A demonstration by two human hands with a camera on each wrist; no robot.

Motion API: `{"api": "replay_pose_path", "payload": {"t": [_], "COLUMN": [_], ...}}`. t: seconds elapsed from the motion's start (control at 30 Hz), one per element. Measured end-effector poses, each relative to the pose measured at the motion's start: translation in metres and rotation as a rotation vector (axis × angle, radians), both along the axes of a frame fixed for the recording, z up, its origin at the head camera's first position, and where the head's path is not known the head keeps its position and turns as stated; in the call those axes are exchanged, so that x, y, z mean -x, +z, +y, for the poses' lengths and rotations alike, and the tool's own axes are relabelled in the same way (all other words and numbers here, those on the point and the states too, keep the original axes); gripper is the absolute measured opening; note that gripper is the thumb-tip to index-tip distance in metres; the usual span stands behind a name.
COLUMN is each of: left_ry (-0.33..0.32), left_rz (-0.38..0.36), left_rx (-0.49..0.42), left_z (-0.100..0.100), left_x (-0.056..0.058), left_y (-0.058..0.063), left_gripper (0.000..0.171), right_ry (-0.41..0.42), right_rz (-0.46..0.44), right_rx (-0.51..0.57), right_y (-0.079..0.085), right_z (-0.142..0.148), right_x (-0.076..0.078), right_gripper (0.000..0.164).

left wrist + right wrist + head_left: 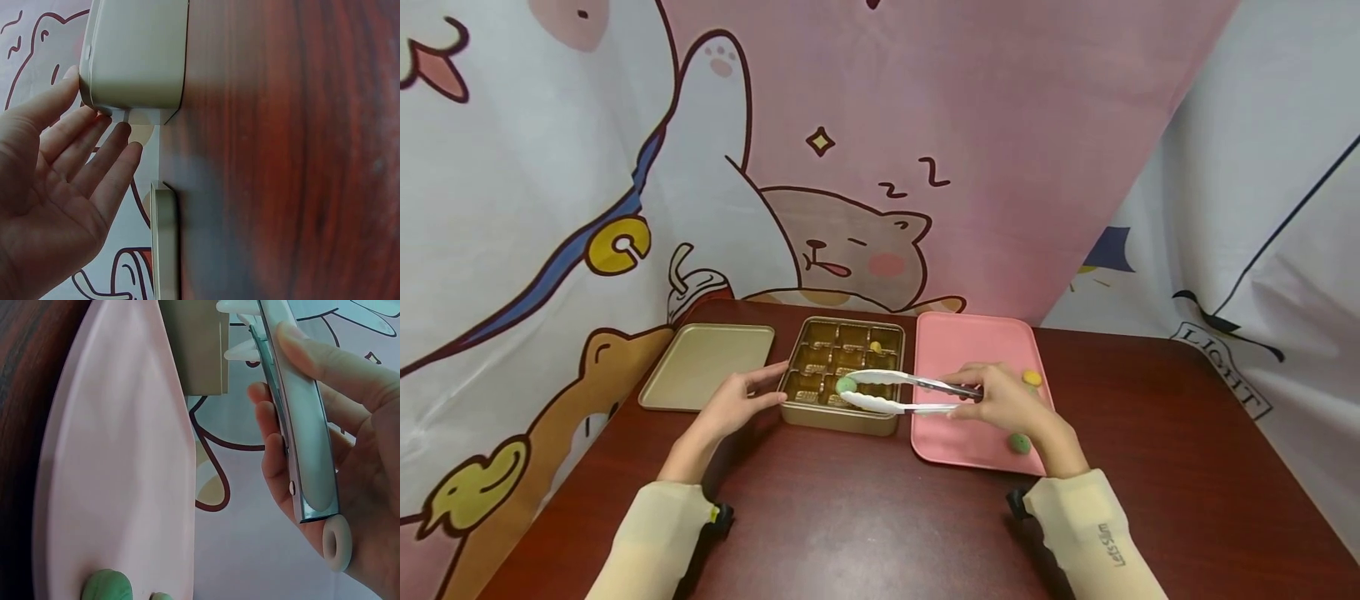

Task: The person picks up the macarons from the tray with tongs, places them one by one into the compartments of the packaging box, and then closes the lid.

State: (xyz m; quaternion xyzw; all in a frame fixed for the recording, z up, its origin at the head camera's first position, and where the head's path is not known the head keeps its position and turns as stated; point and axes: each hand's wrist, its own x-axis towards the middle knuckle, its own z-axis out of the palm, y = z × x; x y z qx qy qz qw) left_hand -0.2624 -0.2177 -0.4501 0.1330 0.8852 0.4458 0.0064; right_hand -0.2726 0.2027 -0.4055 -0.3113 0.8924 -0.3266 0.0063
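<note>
My right hand [1003, 404] grips a pair of tongs [880, 377] with white scalloped tips, held level across the right side of a gold box [842, 422]. Between the tips sits a round green piece, macaron-like [846, 385], over the box's front middle compartment. In the right wrist view, thumb and fingers press the tongs' handles [306, 444] from both sides. My left hand [735, 406] has its thumb at the box's front left rim and its fingertips by the left wall, fingers loosely extended. A small yellow piece [876, 347] lies in the back right compartment.
A pink tray [955, 342] stands right of the box, with a green macaron-like piece [1019, 443] and a yellow one [1032, 378] near its right edge. Left of the box lies a flat beige lid [707, 367]. A printed cloth [1000, 167] hangs behind the table.
</note>
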Motion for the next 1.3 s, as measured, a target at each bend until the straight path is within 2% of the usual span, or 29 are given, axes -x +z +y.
{"api": "replay_pose_path", "payload": {"t": [0.2, 0.37, 0.53, 0.73, 0.93, 1.1, 1.3], "left_ry": [-0.003, 0.003, -0.005, 0.0, 0.003, -0.001, -0.009], "left_rz": [0.003, -0.02, -0.002, -0.003, 0.012, 0.029, 0.024], "left_rx": [-0.004, -0.005, -0.007, -0.004, 0.014, 0.024, 0.001], "left_z": [0.001, 0.002, 0.0, -0.002, -0.005, -0.003, 0.001], "left_x": [-0.001, -0.001, -0.002, -0.006, -0.005, -0.004, -0.001], "left_y": [-0.001, -0.002, -0.002, 0.003, 0.002, 0.0, 0.001], "left_gripper": [0.053, 0.055, 0.054, 0.055, 0.054, 0.053, 0.053], "right_ry": [-0.013, -0.02, -0.036, -0.075, -0.123, -0.178, -0.208], "right_rz": [-0.013, -0.039, -0.039, -0.062, -0.034, -0.023, 0.042], "right_rx": [-0.028, -0.014, 0.001, 0.012, -0.008, -0.023, -0.028], "right_y": [-0.001, 0.002, 0.007, 0.011, 0.014, 0.017, 0.02], "right_z": [-0.001, 0.003, 0.011, 0.029, 0.049, 0.071, 0.098], "right_x": [-0.003, -0.005, -0.009, -0.013, -0.019, -0.03, -0.046], "right_gripper": [0.044, 0.045, 0.044, 0.044, 0.047, 0.05, 0.052]}}
